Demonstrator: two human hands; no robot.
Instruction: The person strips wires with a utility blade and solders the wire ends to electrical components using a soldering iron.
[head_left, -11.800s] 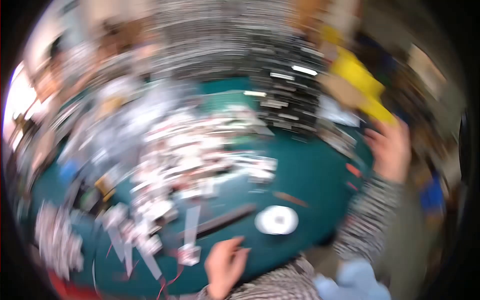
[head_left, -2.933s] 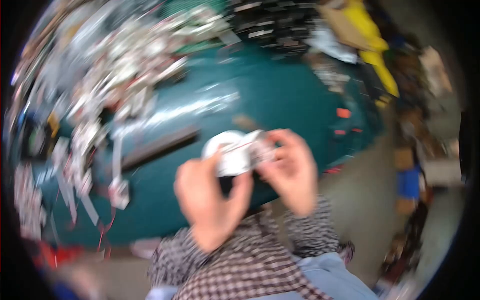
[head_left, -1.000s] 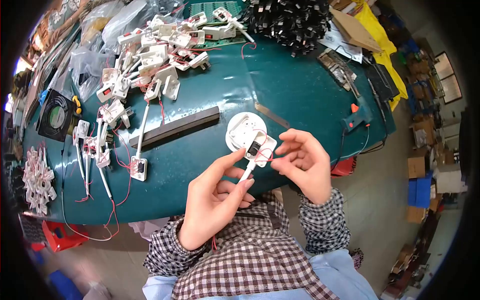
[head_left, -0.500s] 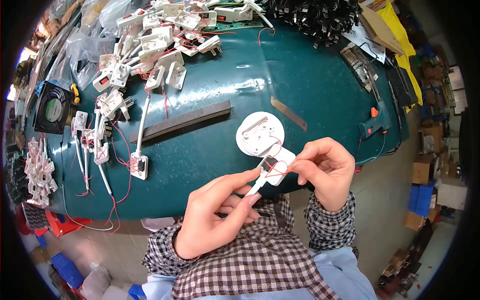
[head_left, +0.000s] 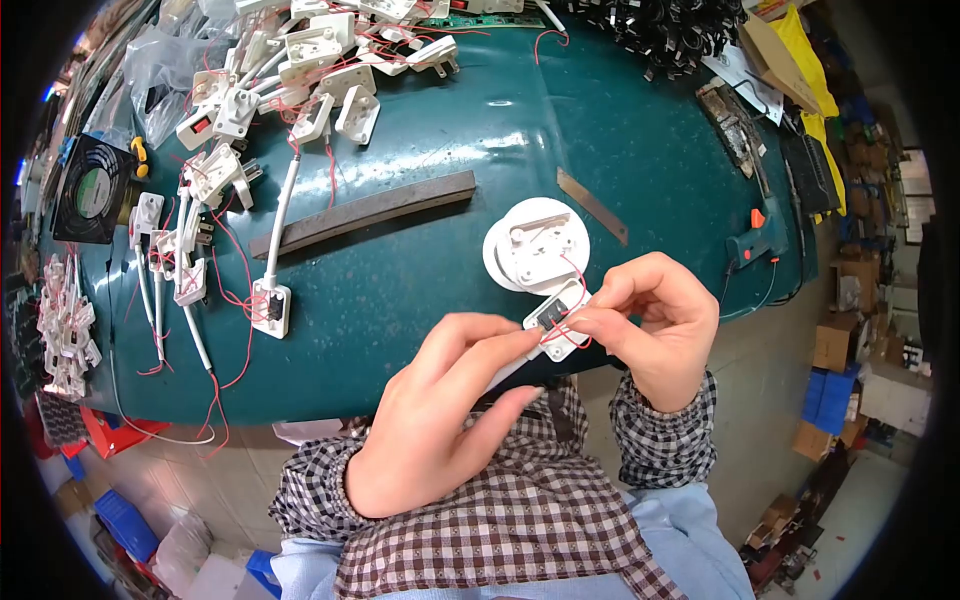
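Observation:
My left hand (head_left: 430,410) is stretched out, its index fingertip at the lower edge of a small white plastic housing (head_left: 572,352) and its thumb apart. A white tube (head_left: 515,370) from the housing runs between that finger and thumb. Inside the open housing sits a black switch (head_left: 551,314) with thin red wires (head_left: 570,338) looped around it. My right hand (head_left: 665,325) pinches a red wire beside the switch, its fingertips over the housing's right edge. A red wire links the housing to a round white base (head_left: 540,245) just beyond, whose inner parts show.
A dark metal bar (head_left: 370,212) and a flat metal strip (head_left: 592,205) lie on the green tabletop (head_left: 420,290). Similar white housings (head_left: 320,45) pile up at the back left. A black fan (head_left: 93,190) is at left, a teal glue gun (head_left: 755,243) at right.
My left thumb has come off the white tube, and the left index finger has moved to the housing. The right fingertips have come closer to the switch. The camera view has shifted slightly.

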